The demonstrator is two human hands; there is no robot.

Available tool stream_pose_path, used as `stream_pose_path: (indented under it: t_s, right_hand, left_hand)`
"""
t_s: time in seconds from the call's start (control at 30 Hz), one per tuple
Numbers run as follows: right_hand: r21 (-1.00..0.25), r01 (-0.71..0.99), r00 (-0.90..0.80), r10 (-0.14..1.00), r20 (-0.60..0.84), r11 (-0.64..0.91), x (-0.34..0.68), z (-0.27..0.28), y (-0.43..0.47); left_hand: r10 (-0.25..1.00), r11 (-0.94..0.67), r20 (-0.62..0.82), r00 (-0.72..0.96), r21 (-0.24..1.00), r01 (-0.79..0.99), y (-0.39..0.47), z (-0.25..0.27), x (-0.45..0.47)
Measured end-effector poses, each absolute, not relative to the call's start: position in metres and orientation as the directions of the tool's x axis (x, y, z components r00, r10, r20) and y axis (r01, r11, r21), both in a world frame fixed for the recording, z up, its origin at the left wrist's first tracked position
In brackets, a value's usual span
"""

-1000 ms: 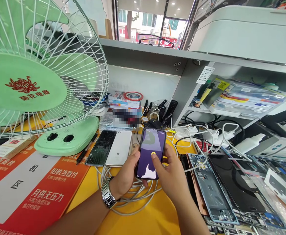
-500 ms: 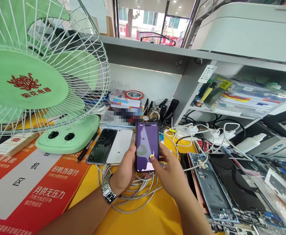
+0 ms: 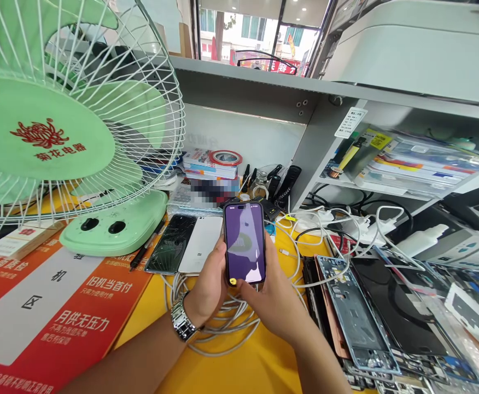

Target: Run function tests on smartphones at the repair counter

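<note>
A smartphone [image 3: 245, 241] in a dark case is held upright between my two hands, its screen lit purple with a small yellow mark at the lower left. My left hand [image 3: 210, 282] grips its left edge, thumb along the side; a metal-band watch [image 3: 182, 318] circles that wrist. On the right edge, my right hand [image 3: 276, 290] is closed round the phone, with its thumb at the bottom of the screen. Fingers behind the phone are hidden. Beneath the hands lies a coiled white cable [image 3: 223, 332]. Just left rest a white phone [image 3: 200, 244] and a cracked dark phone [image 3: 169, 244].
A green fan [image 3: 79, 126] stands at the left on a red and white printed mat [image 3: 87, 317]. Phone frames and parts [image 3: 356, 312] pile up at the right. White cables and chargers [image 3: 346, 224] tangle below the shelf [image 3: 325, 186]. A yellow surface [image 3: 223, 377] lies underneath.
My right thumb has moved down and left across the screen to its bottom edge. The yellow mark has shifted to the lower left corner. The phone has moved slightly left.
</note>
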State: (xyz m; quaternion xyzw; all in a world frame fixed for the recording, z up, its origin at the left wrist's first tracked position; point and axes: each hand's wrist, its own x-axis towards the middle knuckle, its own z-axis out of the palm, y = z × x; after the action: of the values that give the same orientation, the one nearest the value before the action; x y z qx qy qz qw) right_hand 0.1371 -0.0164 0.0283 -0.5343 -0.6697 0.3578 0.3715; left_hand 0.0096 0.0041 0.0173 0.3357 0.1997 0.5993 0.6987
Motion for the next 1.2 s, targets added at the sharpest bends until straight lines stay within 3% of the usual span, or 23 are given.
stream_pose_path:
  t_s: [0.3, 0.57, 0.77, 0.9, 1.03, 1.2]
  right_hand:
    - [-0.942, 0.260, -0.289, 0.948, 0.134, 0.212, 0.156, 0.026, -0.012]
    - [-0.862, 0.484, -0.137, 0.986, 0.097, 0.152, 0.140, 0.029, -0.016]
    - [-0.948, 0.254, -0.313, 0.944, 0.106, 0.190, 0.155, 0.030, -0.015]
    - [-0.967, 0.147, -0.362, 0.921, 0.144, 0.209, 0.163, 0.027, -0.012]
    - [-0.958, 0.205, -0.344, 0.931, 0.121, 0.200, 0.160, 0.024, -0.012]
    - [-0.901, 0.390, -0.193, 0.974, 0.122, 0.190, 0.143, 0.027, -0.014]
  left_hand:
    - [0.953, 0.174, 0.036, 0.302, 0.750, -0.638, 0.002, 0.018, 0.006]
    - [0.980, 0.051, 0.097, 0.174, 0.722, -0.690, 0.005, 0.015, 0.010]
    - [0.948, 0.185, 0.029, 0.318, 0.761, -0.622, 0.006, 0.013, 0.005]
    - [0.945, 0.210, 0.001, 0.327, 0.766, -0.607, 0.005, 0.013, 0.004]
    - [0.947, 0.199, 0.013, 0.322, 0.764, -0.614, 0.005, 0.014, 0.005]
    - [0.972, 0.147, 0.021, 0.235, 0.726, -0.672, 0.005, 0.019, 0.008]
